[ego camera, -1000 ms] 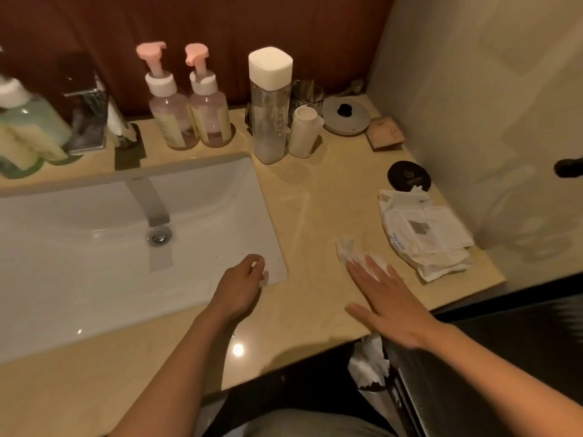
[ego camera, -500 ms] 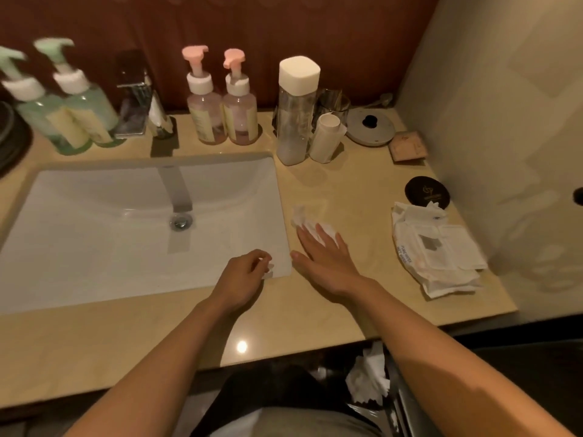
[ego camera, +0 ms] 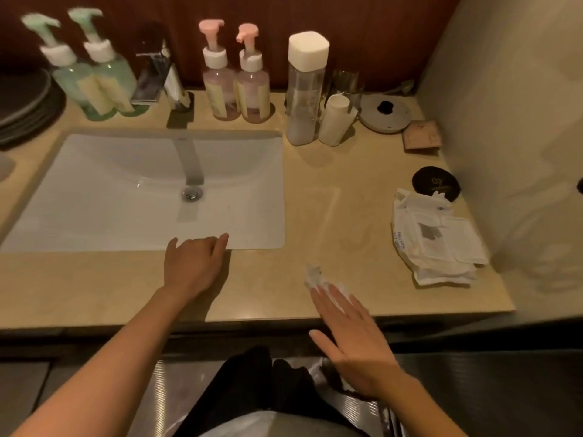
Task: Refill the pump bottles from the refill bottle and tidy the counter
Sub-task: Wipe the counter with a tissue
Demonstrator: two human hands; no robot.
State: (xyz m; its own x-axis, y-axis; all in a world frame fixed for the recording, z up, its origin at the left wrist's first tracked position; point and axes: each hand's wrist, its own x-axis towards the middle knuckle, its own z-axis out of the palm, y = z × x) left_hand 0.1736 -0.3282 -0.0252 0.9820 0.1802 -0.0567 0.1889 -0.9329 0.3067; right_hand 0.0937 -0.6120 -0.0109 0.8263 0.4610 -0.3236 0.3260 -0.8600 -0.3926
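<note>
Head view, right fingers (ego camera: 339,305): straight and close together, laid flat on a crumpled white wipe (ego camera: 313,274) near the front edge of the bench (ego camera: 347,171). The right hand (ego camera: 358,342) reaches partly out past that edge.
Left fingers (ego camera: 219,244): curled down at the front rim of the sink (ego camera: 94,190), with the tips tucked under. The left hand (ego camera: 192,266) rests on the bench, and I cannot tell whether it pinches anything.
Step in hand: the tidying half of the task, by my reading, wiping the bench right of the sink with the wipe under the flat fingers.
Next move: it probably calls for even downward pressure so the thin wipe drags rather than bunches, then a pinch to lift it away.
Pump bottles: pink pump bottles (ego camera: 220,89) (ego camera: 254,93) and green pump bottles (ego camera: 72,83) (ego camera: 110,80) stand upright along the back wall, on either side of the tap (ego camera: 157,77), with their pumps on.
Refill bottle: the tall clear refill bottle (ego camera: 304,96) with a white cap stands upright and capped just right of the pink pair, with a small white bottle (ego camera: 336,121) just beside it.
Far right: a wipe pack (ego camera: 435,244) lies flat with a black disc (ego camera: 437,184) at its far end.
Hard to make out: the fill levels cannot be read in this dim light, and the green bottles are blurred. Most of the wipe is hidden under the fingers. Dark plates (ego camera: 22,102) are cut off at the left edge. Something pale lies below the bench edge, too murky to name.
</note>
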